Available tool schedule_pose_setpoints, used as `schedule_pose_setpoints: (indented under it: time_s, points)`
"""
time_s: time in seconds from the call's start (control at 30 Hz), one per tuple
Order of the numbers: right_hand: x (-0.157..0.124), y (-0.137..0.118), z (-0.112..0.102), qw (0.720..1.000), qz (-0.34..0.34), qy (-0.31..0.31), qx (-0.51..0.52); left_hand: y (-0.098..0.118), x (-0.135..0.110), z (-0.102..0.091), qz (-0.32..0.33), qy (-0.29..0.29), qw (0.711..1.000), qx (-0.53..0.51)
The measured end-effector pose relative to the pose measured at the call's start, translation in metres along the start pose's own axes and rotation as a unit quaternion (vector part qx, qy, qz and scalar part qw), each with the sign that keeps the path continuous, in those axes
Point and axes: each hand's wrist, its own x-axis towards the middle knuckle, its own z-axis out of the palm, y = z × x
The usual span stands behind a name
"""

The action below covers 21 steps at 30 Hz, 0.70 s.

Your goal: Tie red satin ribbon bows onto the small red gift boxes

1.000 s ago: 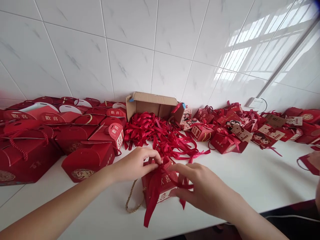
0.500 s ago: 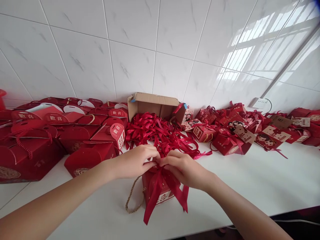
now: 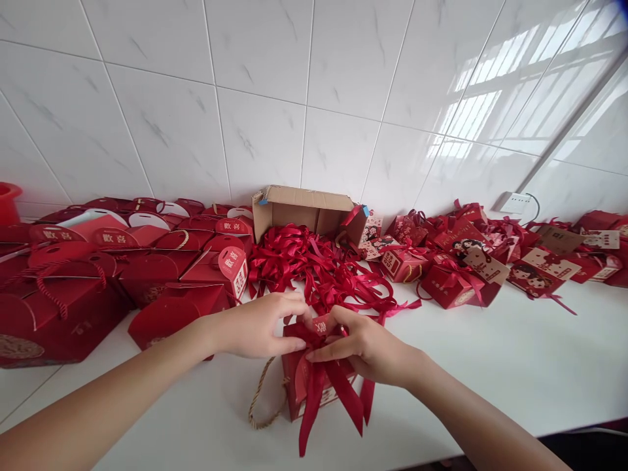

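A small red gift box stands on the white table in front of me. A wide red ribbon is gathered at its top, and the ends hang down over the front. My left hand has thumb and fingers curled around the ribbon at the top left of the box. From the other side, my right hand pinches the ribbon between thumb and fingers. The fingers partly hide the gathered part. A twisted rope handle loops out from the left side of the box onto the table.
A pile of red ribbons spills from an open cardboard box behind my hands. Several red boxes crowd the left side. Ribboned gift boxes lie along the right, near a white power socket by the tiled wall.
My fingertips have moved from close together above the box to slightly apart and lower at the ribbon. The lid's printed tab shows between them. The ribbon ends hang a little lower in view.
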Motion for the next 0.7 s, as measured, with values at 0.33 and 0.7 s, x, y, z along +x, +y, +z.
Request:
schedule_pose_setpoints:
  time_s: [0.33, 0.7]
  points:
    - [0.001, 0.0, -0.001, 0.998, -0.049, 0.041, -0.003, -0.008, 0.006, 0.007, 0.002, -0.024, 0.999, -0.042]
    - [0.0, 0.001, 0.0, 0.995, -0.059, 0.076, -0.003, -0.015, 0.007, 0.007, 0.006, -0.035, 0.992, -0.121]
